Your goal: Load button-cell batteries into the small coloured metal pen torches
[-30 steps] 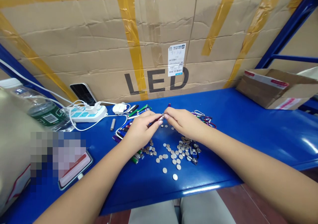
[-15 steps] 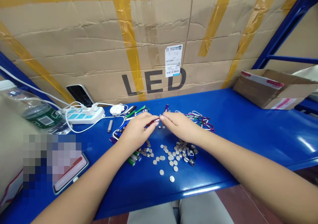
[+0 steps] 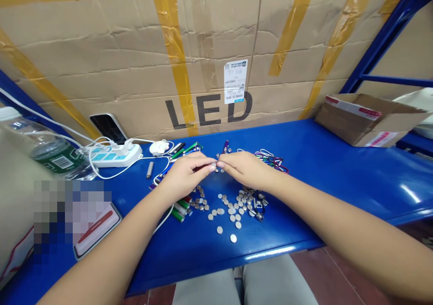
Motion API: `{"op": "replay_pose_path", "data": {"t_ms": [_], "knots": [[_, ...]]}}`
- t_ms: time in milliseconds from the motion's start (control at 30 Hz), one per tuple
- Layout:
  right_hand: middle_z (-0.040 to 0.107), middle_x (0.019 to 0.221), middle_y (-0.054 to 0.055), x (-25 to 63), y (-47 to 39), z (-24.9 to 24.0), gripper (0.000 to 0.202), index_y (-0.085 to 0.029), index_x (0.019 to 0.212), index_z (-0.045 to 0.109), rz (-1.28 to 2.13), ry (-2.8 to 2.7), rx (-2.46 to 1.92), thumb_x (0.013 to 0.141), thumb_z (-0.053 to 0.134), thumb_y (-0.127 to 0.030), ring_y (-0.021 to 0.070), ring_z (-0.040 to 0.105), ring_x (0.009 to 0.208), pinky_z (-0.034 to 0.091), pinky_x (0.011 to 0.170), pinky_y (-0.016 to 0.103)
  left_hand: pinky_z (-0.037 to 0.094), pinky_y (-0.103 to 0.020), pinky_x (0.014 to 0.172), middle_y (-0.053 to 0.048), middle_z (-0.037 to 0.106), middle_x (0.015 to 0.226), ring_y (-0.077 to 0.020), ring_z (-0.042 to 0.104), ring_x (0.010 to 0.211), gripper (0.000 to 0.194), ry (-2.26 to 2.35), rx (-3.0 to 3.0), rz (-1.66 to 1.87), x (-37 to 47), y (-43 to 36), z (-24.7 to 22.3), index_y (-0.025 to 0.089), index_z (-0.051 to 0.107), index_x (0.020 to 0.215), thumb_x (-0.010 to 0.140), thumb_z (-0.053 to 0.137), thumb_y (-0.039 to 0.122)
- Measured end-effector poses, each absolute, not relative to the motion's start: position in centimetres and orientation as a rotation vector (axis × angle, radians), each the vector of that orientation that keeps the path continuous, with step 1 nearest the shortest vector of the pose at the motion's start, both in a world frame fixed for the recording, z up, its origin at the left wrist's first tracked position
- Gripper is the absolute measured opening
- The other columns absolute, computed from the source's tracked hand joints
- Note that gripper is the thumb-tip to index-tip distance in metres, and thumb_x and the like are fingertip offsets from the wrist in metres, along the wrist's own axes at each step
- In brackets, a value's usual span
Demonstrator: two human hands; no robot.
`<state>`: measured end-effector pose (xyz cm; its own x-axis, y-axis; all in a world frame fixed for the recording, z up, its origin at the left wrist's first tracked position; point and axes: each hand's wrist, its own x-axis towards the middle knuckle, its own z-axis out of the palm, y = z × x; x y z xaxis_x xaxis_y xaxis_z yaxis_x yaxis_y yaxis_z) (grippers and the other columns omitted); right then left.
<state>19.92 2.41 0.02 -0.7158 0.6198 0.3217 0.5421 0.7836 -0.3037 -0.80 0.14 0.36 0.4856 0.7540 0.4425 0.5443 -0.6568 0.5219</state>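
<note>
My left hand [image 3: 184,174] is closed, thumb and fingers pinching a small dark red flashlight tube [image 3: 200,168] with a silver part near its end. My right hand [image 3: 245,169] meets it fingertip to fingertip, with its thumb and forefinger closed on the tube's end; the fingers hide most of that end. Below the hands, many silver button cells [image 3: 233,211] lie scattered on the blue table [image 3: 270,233]. Under my left wrist rest green and silver tubes [image 3: 181,211]. Just beyond the hands stands a purple tube [image 3: 226,146] near small silver parts.
Coloured carabiner clips [image 3: 270,159] lie behind my right hand. To the left are a power strip [image 3: 117,156] with white cables, a water bottle [image 3: 57,154] and a phone [image 3: 98,230]. A cardboard box [image 3: 358,120] sits at right, and a large LED carton [image 3: 135,70] backs the table.
The hands have drawn slightly closer at the fingertips, covering more of the red tube. The view has shifted a little; the things on the table look unmoved.
</note>
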Motion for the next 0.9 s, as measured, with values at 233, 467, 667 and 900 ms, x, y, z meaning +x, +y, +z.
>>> {"op": "replay_pose_path", "data": {"t_ms": [233, 467, 667, 900], "knots": [[0.042, 0.059, -0.004, 19.0, 2.0, -0.3, 0.038, -0.018, 0.069, 0.045, 1.065, -2.156, -0.926, 0.097, 0.033, -0.042, 0.0091, 0.039, 0.054, 0.033, 0.055, 0.023, 0.049, -0.027, 0.069, -0.005, 0.068, 0.085, -0.0149, 0.063, 0.077, 0.019, 1.071, 2.785, 1.122, -0.5, 0.3, -0.4, 0.019, 0.070, 0.102, 0.090, 0.055, 0.022], [0.022, 0.042, -0.010, 18.2, 1.6, -0.5, 0.038, -0.021, 0.067, 0.039, 1.794, -1.642, -0.963, 0.097, 0.030, -0.043, 0.0071, 0.014, 0.039, 0.018, 0.040, 0.021, 0.044, -0.032, 0.066, -0.008, 0.070, 0.086, -0.0192, 0.064, 0.076, 0.021, 1.101, 3.245, 1.130, -0.5, 0.3, -0.7, 0.013, 0.066, 0.104, 0.093, 0.051, 0.022], [0.054, 0.065, 0.002, 18.8, 1.9, -0.1, 0.042, -0.018, 0.072, 0.049, 0.715, -2.306, -1.073, 0.098, 0.027, -0.042, 0.0123, 0.047, 0.060, 0.032, 0.057, 0.025, 0.048, -0.028, 0.068, -0.006, 0.069, 0.086, -0.0161, 0.063, 0.076, 0.019, 1.173, 2.727, 1.048, -0.3, 0.3, -0.3, 0.019, 0.071, 0.096, 0.090, 0.054, 0.027], [0.068, 0.079, 0.009, 19.8, 2.2, 0.5, 0.045, -0.016, 0.080, 0.061, -0.076, -2.673, -0.975, 0.098, 0.028, -0.041, 0.0177, 0.057, 0.069, 0.026, 0.058, 0.027, 0.050, -0.029, 0.074, -0.003, 0.070, 0.087, -0.0159, 0.063, 0.079, 0.020, 1.140, 2.409, 0.939, 0.1, -0.2, 0.2, 0.023, 0.073, 0.093, 0.088, 0.057, 0.034]]}}
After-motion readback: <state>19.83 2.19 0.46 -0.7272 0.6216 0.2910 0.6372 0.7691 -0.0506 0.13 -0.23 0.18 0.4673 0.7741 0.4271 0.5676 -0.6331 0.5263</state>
